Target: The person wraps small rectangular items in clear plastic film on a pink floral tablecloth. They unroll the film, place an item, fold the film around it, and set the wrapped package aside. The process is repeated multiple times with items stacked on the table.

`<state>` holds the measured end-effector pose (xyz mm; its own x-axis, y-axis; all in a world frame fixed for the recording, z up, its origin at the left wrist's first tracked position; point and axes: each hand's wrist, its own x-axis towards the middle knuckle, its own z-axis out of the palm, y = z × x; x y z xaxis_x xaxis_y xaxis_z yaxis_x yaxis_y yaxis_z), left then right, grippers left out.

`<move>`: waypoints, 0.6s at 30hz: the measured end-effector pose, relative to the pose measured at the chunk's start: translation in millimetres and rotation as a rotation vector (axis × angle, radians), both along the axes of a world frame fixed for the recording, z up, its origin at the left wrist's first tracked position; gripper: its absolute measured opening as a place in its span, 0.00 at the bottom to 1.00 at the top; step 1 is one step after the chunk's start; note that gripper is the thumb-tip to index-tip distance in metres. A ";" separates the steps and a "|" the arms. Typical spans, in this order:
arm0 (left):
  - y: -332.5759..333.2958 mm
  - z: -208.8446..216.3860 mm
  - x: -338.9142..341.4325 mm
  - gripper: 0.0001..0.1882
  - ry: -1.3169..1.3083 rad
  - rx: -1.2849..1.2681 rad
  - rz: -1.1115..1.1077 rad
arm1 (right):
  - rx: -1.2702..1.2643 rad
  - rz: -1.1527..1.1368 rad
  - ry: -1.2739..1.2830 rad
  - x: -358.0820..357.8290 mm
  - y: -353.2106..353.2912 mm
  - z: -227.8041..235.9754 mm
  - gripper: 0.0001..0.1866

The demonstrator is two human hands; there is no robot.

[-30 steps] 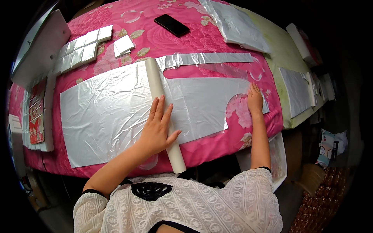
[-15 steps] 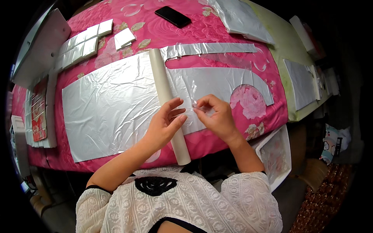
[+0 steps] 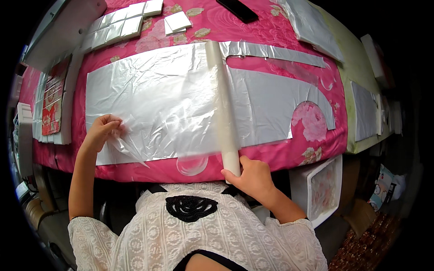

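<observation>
My left hand (image 3: 105, 130) is closed in a pinch on a bunched corner of thin clear plastic film (image 3: 133, 131), above the lower left part of a large crinkled silvery plastic sheet (image 3: 149, 81). My right hand (image 3: 254, 177) grips the near end of a long pale roll (image 3: 230, 153), which lies across the sheet at a slight slant. Between the left hand and the roll, film covers part of the sheet. To the right of the roll, the silvery material has a curved cut-out edge and a separate long strip (image 3: 289, 54) along the far side.
A pink floral cloth (image 3: 312, 153) covers the table. Stacks of small white packets (image 3: 113, 29), a red packet (image 3: 55, 99) and a black phone (image 3: 238, 10) lie around the sheet. More silvery sheets (image 3: 312, 31) rest at the far right. A white bin (image 3: 323, 187) stands below the right table edge.
My left hand has moved left from beside the roll and now pinches film. My right hand has let go of the film and taken the roll's near end. The head view has shifted.
</observation>
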<state>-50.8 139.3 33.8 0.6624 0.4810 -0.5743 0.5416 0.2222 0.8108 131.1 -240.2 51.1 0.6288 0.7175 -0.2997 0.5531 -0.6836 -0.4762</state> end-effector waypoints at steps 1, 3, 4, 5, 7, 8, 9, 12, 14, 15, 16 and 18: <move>4.1 1.7 -1.8 0.05 0.027 0.070 -0.025 | 0.009 -0.036 0.035 0.9 -0.8 0.1 0.25; 9.8 5.9 -2.8 0.04 0.059 0.134 -0.048 | 0.002 -0.089 0.121 4.9 -2.5 2.0 0.24; 12.8 6.0 -2.8 0.04 0.087 0.167 -0.053 | -0.002 -0.117 0.163 6.4 -3.6 3.6 0.24; 16.6 6.4 -3.2 0.04 0.116 0.203 -0.058 | -0.013 -0.127 0.160 7.9 -4.3 6.2 0.24; 26.3 4.2 -8.4 0.07 0.163 0.311 -0.106 | 0.001 -0.110 0.144 9.0 -7.0 5.4 0.24; 21.2 8.0 -6.7 0.09 0.192 0.614 -0.174 | 0.008 -0.104 0.134 9.4 -7.5 5.1 0.24; 9.5 15.2 -1.9 0.11 0.220 0.917 -0.244 | 0.000 -0.100 0.128 9.4 -7.6 4.9 0.24; -32.2 26.1 36.9 0.22 0.023 1.493 -0.339 | -0.021 -0.085 0.120 10.1 -6.3 7.6 0.24; -81.3 27.1 73.7 0.24 -0.292 1.227 -0.341 | -0.032 -0.082 0.130 9.8 -5.5 8.3 0.25; -106.7 24.4 91.7 0.26 -0.376 1.145 -0.368 | -0.029 -0.085 0.137 9.4 -5.8 7.7 0.25; -124.3 14.3 106.1 0.28 -0.448 1.084 -0.440 | -0.026 -0.081 0.144 9.3 -5.7 7.2 0.25; -154.4 -8.4 133.3 0.30 -0.452 1.131 -0.521 | -0.034 -0.079 0.147 7.8 -6.0 7.0 0.24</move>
